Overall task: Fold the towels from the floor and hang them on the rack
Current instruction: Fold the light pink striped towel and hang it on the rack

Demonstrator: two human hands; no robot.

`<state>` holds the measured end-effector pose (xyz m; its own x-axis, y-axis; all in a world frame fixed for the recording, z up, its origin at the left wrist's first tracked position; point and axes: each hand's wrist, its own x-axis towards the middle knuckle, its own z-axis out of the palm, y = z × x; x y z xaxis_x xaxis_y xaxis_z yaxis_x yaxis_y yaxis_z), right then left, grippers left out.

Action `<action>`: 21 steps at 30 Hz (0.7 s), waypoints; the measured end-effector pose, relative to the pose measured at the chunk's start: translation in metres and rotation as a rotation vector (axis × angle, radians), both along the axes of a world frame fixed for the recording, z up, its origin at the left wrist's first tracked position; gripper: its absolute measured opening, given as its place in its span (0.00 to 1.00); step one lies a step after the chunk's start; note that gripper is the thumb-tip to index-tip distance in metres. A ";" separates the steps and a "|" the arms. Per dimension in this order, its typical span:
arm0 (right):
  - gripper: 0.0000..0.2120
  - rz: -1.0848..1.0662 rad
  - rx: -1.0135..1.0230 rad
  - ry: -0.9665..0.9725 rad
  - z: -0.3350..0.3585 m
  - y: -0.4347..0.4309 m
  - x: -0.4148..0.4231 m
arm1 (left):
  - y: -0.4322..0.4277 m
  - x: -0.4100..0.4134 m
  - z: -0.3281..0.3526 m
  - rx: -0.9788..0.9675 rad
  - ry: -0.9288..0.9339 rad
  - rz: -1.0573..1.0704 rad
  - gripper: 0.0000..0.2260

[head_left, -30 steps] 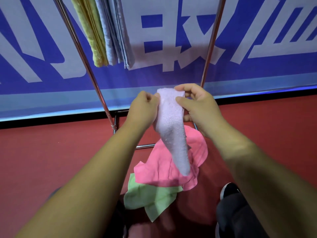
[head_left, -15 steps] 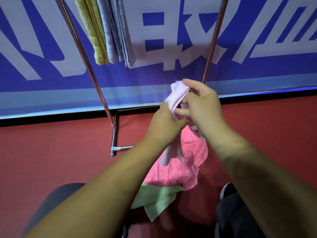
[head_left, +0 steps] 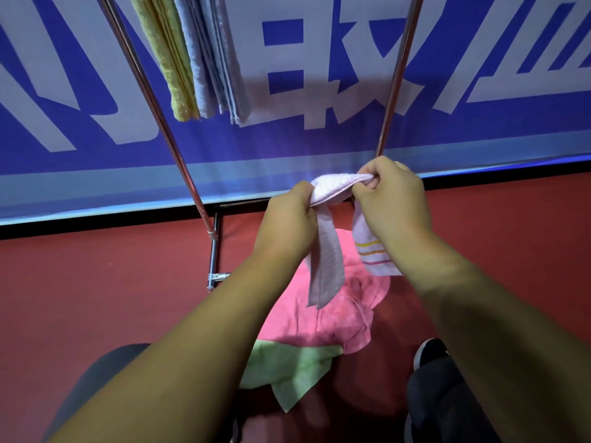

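My left hand [head_left: 287, 220] and right hand [head_left: 391, 199] both pinching lilac towel [head_left: 331, 188] at 12, mid-fold, ends dangling. Hung towels [head_left: 208, 59] on rack [head_left: 163, 123] at 11, done. Pink towel [head_left: 319, 318], green towel [head_left: 287, 369] on floor [head_left: 96, 282] at 6, untouched. Maybe halfway, I reckon.

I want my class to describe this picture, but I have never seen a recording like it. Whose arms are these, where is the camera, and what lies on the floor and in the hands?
There is no machine here. A person wears a wide-angle camera on the head, looking forward and down, so the arms are their own. The left hand and right hand both grip a lilac towel at its top, and its two ends hang down; one has coloured stripes. On the red floor lie a pink towel and, partly under it, a green towel. Behind stands a metal rack with a yellow towel and grey-blue towels hung on it.
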<state>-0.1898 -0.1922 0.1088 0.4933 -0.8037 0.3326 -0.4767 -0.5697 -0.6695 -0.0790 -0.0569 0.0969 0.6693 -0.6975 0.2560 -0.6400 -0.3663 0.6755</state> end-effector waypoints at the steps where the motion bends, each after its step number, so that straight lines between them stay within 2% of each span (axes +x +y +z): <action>1: 0.03 0.002 -0.026 0.020 0.000 0.001 -0.002 | 0.001 0.001 0.000 -0.006 -0.001 -0.011 0.07; 5: 0.01 0.051 -0.153 0.015 -0.002 0.003 -0.006 | 0.005 0.003 0.005 -0.090 0.023 0.015 0.12; 10: 0.03 0.108 0.007 -0.050 0.009 0.009 -0.016 | 0.012 -0.011 0.030 -0.225 0.266 0.037 0.07; 12: 0.04 0.139 0.027 -0.060 0.020 0.017 -0.019 | 0.016 -0.018 0.041 -0.264 0.303 0.047 0.05; 15: 0.04 0.185 -0.014 -0.038 0.043 0.026 -0.020 | 0.024 -0.020 0.060 -0.278 0.230 0.052 0.05; 17: 0.04 0.216 -0.054 -0.005 0.065 0.031 -0.022 | 0.031 -0.017 0.076 -0.250 0.142 0.049 0.09; 21: 0.04 0.274 -0.154 0.083 0.116 0.041 -0.027 | 0.048 -0.010 0.124 -0.137 -0.121 -0.007 0.13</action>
